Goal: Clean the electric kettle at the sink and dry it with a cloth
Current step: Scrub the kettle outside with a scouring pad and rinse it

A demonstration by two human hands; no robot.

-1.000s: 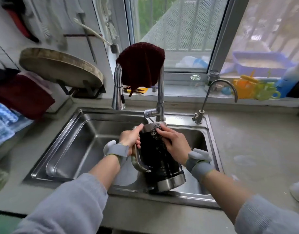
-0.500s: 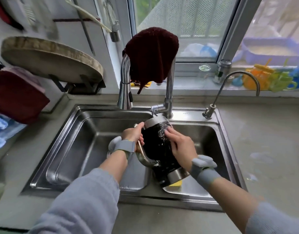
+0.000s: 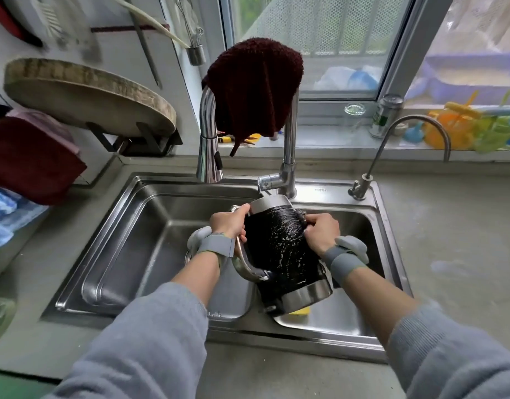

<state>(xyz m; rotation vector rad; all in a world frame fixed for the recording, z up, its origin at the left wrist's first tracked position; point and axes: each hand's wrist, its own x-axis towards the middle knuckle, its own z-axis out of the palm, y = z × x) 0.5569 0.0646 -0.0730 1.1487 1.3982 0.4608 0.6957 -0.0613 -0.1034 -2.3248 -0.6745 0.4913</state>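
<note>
- The electric kettle [image 3: 279, 249] is black with steel bands at top and base, flecked with white suds. It is held tilted over the sink [image 3: 150, 226], its mouth toward the tall faucet [image 3: 288, 156] and its base toward the sink's near rim.
- The left hand [image 3: 229, 223] grips the top of the kettle's curved steel handle [image 3: 243, 267], fingers curled round it, on the kettle's left side.
- The right hand [image 3: 320, 230] is clenched round a dark scrubber [image 3: 301, 217] — only a blurred tuft shows — pressed to the kettle's upper right side.
- A yellow sponge [image 3: 298, 311] peeks out just under the kettle's base.
- A dark red cloth [image 3: 255, 84] hangs draped over the faucet's arch, above and behind the kettle.
- A small gooseneck tap [image 3: 415, 133] stands behind the kettle to its right, at the sink's back corner.
- The grey tabletop [image 3: 455, 240] spreads right of the kettle — with a wet patch.
- A round wooden board [image 3: 86, 93] sits on a wall bracket, far left of the kettle.
</note>
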